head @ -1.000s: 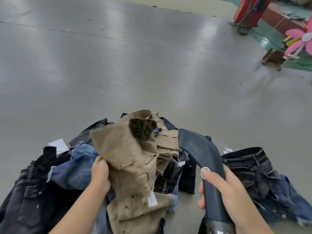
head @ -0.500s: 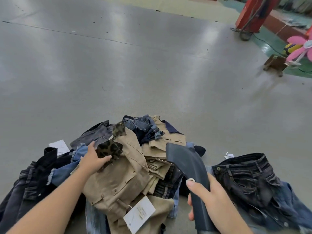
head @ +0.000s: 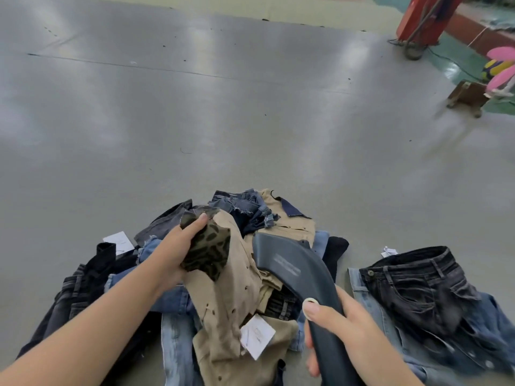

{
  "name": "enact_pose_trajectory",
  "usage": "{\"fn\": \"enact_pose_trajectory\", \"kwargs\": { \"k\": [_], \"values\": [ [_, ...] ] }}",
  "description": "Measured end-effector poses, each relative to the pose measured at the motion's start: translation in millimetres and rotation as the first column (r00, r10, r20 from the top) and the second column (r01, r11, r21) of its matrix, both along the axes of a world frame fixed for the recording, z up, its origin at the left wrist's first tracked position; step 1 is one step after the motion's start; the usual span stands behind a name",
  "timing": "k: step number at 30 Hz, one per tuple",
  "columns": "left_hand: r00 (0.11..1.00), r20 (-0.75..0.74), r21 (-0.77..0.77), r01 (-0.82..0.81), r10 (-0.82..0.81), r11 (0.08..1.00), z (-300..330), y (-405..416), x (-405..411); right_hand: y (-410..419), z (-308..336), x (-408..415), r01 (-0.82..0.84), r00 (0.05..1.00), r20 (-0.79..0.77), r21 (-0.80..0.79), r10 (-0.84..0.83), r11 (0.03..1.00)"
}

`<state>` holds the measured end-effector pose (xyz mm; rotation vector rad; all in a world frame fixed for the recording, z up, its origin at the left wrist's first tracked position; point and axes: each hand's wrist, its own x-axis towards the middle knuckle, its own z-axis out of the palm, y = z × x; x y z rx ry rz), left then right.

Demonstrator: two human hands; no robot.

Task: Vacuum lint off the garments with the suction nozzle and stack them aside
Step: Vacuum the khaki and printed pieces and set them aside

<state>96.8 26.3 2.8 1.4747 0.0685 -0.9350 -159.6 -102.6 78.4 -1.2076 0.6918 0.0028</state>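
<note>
A heap of garments [head: 250,215] lies on the grey floor in front of me, mostly denim and khaki. On top lies a khaki garment [head: 231,296] with a leopard-print lining [head: 207,252] and a white tag [head: 256,337]. My left hand [head: 178,246] grips the leopard-print part at the garment's upper end. My right hand [head: 342,330] holds the dark grey suction nozzle [head: 289,268], thumb on top, its mouth over the khaki cloth in the pile's middle.
Dark jeans [head: 418,285] on lighter denim lie apart at the right. Black and blue denim [head: 83,285] spreads at the left with a white tag [head: 118,242]. A red machine base [head: 418,20], a small wooden stool [head: 468,96] and a pink fan [head: 501,71] stand far right.
My left hand lowered the raised khaki garment onto the pile and shifted its grip to the leopard-print end. The nozzle moved forward and left over the heap.
</note>
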Motion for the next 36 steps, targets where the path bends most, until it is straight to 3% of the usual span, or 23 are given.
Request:
{"fn": "enact_pose_trajectory", "kwargs": {
  "k": [3,9,15,22,31,36],
  "values": [
    [0.972,-0.233,-0.077,-0.02,0.001,0.997,18.3,11.6,-28.0,4.3,3.5,-5.2,-0.013,0.999,0.042,0.023,0.012,1.0],
    [0.898,-0.408,0.039,-0.163,0.164,0.986,1.8,38.8,-84.7,11.3,-8.6,-17.6,-0.035,0.999,-0.032,-0.008,0.034,0.999],
    [0.9,-0.388,-0.128,-0.269,0.202,0.955,10.8,32.1,-84.3,15.6,-21.8,-29.1,-0.132,0.99,-0.044,0.043,0.133,0.99],
    [0.965,-0.242,-0.261,-0.159,0.095,0.952,22.7,33.8,-69.3,14.4,-29.9,-25.8,-0.24,0.97,0.03,-0.011,0.24,0.971],
    [0.969,-0.245,-0.341,-0.067,-0.02,0.938,27.9,44.8,-71.7,16.0,-24.9,-14.5,-0.277,0.96,0.012,-0.076,0.279,0.958],
    [0.973,-0.232,-0.378,-0.076,-0.015,0.923,29.8,43.7,-70.9,11.1,-21.3,-9.6,-0.186,0.981,0.072,0.088,0.18,0.979]
  ]
}}
